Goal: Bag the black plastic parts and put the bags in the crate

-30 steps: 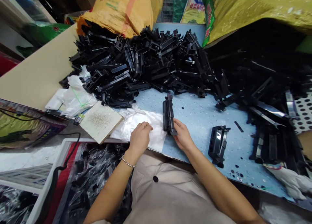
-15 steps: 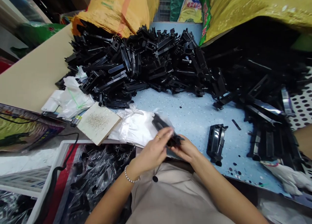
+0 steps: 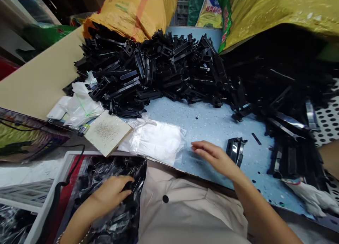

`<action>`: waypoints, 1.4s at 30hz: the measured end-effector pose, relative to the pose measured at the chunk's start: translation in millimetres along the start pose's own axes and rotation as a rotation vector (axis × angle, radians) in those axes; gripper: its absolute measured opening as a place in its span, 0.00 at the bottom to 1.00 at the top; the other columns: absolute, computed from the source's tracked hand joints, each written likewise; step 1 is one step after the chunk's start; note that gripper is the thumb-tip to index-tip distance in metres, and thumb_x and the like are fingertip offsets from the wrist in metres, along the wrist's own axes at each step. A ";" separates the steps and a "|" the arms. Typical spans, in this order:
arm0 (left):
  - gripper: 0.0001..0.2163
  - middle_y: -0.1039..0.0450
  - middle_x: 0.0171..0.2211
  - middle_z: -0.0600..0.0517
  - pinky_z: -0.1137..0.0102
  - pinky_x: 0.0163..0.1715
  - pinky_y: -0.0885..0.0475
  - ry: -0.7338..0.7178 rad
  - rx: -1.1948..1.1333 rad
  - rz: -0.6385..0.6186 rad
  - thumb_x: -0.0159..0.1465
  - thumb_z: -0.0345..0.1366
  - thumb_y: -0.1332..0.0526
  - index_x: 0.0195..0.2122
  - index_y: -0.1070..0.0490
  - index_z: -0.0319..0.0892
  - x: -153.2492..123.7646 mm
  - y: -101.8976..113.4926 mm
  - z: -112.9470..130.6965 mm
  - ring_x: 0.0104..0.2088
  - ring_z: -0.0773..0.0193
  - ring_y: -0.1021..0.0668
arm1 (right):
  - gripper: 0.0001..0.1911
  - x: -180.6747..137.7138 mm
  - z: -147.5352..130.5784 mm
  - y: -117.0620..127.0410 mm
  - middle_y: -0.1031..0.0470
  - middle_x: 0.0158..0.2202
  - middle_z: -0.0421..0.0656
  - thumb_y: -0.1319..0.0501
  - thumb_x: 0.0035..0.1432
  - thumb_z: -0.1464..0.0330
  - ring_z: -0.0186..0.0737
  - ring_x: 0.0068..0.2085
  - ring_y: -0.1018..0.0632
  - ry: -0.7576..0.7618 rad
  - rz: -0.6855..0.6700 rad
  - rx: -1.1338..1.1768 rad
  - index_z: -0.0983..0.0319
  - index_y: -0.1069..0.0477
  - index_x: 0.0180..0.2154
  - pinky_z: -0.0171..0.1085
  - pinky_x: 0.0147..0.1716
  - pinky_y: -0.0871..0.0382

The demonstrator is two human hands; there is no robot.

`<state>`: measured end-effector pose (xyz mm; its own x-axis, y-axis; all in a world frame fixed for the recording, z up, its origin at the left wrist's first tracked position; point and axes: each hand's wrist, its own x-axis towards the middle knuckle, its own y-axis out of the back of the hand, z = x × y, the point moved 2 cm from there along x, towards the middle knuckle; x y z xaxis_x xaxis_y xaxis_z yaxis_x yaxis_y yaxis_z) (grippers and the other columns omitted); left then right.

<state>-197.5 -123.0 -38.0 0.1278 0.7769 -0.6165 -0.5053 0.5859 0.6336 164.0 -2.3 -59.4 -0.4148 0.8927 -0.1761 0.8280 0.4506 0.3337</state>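
Black plastic parts in clear plastic bags point(image 3: 116, 208) are heaped in a white crate point(image 3: 50, 187) below the near edge of a speckled blue table point(image 3: 209, 125). The left hand point(image 3: 111, 192) is curled down onto them, its fingers closed over the bagged parts; whether one is gripped cannot be told. The right hand point(image 3: 217, 157) is held open and empty, palm down, with fingers extended over the table, just beside a black plastic part point(image 3: 235, 150) lying there. A flat clear bag point(image 3: 156, 141) and a square board sprinkled with pale grains point(image 3: 107, 132) are laid along the near edge. A heap of black plastic parts point(image 3: 148, 70) is piled toward the far edge, against yellow woven sacks point(image 3: 132, 10).
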 end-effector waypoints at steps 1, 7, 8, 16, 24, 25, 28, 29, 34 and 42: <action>0.12 0.19 0.39 0.45 0.57 0.47 0.29 0.091 0.065 -0.068 0.52 0.30 0.39 0.37 0.22 0.45 4.2 -11.4 -17.3 0.44 0.46 0.20 | 0.18 -3.6 5.6 17.2 0.24 0.50 0.47 0.46 0.64 0.67 0.48 0.51 0.24 0.048 0.052 -0.162 0.55 0.27 0.52 0.49 0.52 0.30; 0.07 0.21 0.36 0.48 0.65 0.42 0.29 -0.079 -0.061 -0.001 0.60 0.35 0.42 0.37 0.25 0.46 54.1 -37.6 11.4 0.39 0.55 0.20 | 0.28 -19.4 54.8 99.5 0.31 0.59 0.49 0.54 0.53 0.82 0.57 0.66 0.40 0.183 0.067 -1.039 0.59 0.24 0.47 0.58 0.55 0.35; 0.07 0.22 0.35 0.48 0.66 0.41 0.29 -0.179 -0.147 0.084 0.63 0.37 0.44 0.36 0.27 0.46 65.5 -34.8 33.8 0.37 0.57 0.21 | 0.28 -20.3 60.6 106.1 0.30 0.58 0.49 0.54 0.53 0.81 0.57 0.65 0.39 0.188 0.027 -1.083 0.59 0.23 0.46 0.58 0.54 0.34; 0.07 0.32 0.30 0.48 0.64 0.39 0.31 -0.374 -0.168 0.562 0.62 0.31 0.40 0.26 0.32 0.41 146.3 -35.3 123.1 0.36 0.57 0.27 | 0.17 -36.7 56.3 103.3 0.21 0.46 0.47 0.41 0.57 0.56 0.53 0.44 0.20 -0.088 0.059 -0.572 0.55 0.24 0.46 0.46 0.42 0.26; 0.10 0.32 0.26 0.54 0.70 0.33 0.31 -0.365 -0.627 0.434 0.57 0.39 0.35 0.22 0.29 0.41 150.7 -22.6 97.1 0.29 0.65 0.27 | 0.21 5.2 19.7 -13.2 0.20 0.42 0.49 0.30 0.48 0.54 0.46 0.42 0.21 -0.272 0.158 0.793 0.62 0.22 0.39 0.43 0.45 0.30; 0.10 0.31 0.27 0.53 0.69 0.35 0.30 -0.375 -0.635 0.425 0.58 0.40 0.37 0.23 0.27 0.41 150.4 -23.2 97.9 0.31 0.64 0.26 | 0.20 14.9 14.0 -26.8 0.19 0.41 0.49 0.29 0.47 0.55 0.44 0.41 0.21 -0.265 0.119 0.843 0.62 0.21 0.38 0.41 0.43 0.30; 0.08 0.29 0.30 0.50 0.68 0.38 0.30 -0.416 -0.630 0.405 0.59 0.37 0.38 0.26 0.24 0.41 150.0 -26.3 99.6 0.34 0.63 0.25 | 0.18 38.2 2.5 -57.4 0.19 0.33 0.46 0.28 0.46 0.56 0.38 0.33 0.23 -0.254 0.017 0.880 0.64 0.20 0.34 0.36 0.35 0.32; 0.07 0.29 0.31 0.50 0.68 0.38 0.30 -0.418 -0.641 0.413 0.58 0.37 0.37 0.26 0.23 0.42 149.8 -26.9 98.9 0.34 0.63 0.25 | 0.18 43.2 1.1 -63.3 0.20 0.31 0.44 0.28 0.46 0.56 0.36 0.31 0.24 -0.250 0.004 0.873 0.63 0.20 0.33 0.34 0.33 0.33; 0.07 0.31 0.30 0.51 0.68 0.38 0.30 -0.382 -0.790 0.495 0.54 0.36 0.33 0.22 0.26 0.41 147.1 -22.9 90.6 0.34 0.63 0.26 | 0.17 47.6 9.8 -60.9 0.21 0.27 0.40 0.28 0.43 0.57 0.35 0.29 0.25 -0.253 0.131 0.857 0.62 0.21 0.32 0.33 0.30 0.35; 0.02 0.32 0.43 0.46 0.68 0.41 0.29 -0.414 -0.685 0.683 0.57 0.28 0.40 0.30 0.29 0.40 138.6 -26.7 99.0 0.44 0.60 0.26 | 0.17 29.7 24.9 -49.3 0.20 0.30 0.42 0.27 0.42 0.59 0.38 0.33 0.23 -0.313 0.209 0.878 0.62 0.21 0.34 0.33 0.30 0.35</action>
<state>-81.8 -8.2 -94.1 -0.1497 0.9868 0.0615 -0.9378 -0.1614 0.3073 120.3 1.8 -104.1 -0.2119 0.8546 -0.4742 0.9141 0.0018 -0.4054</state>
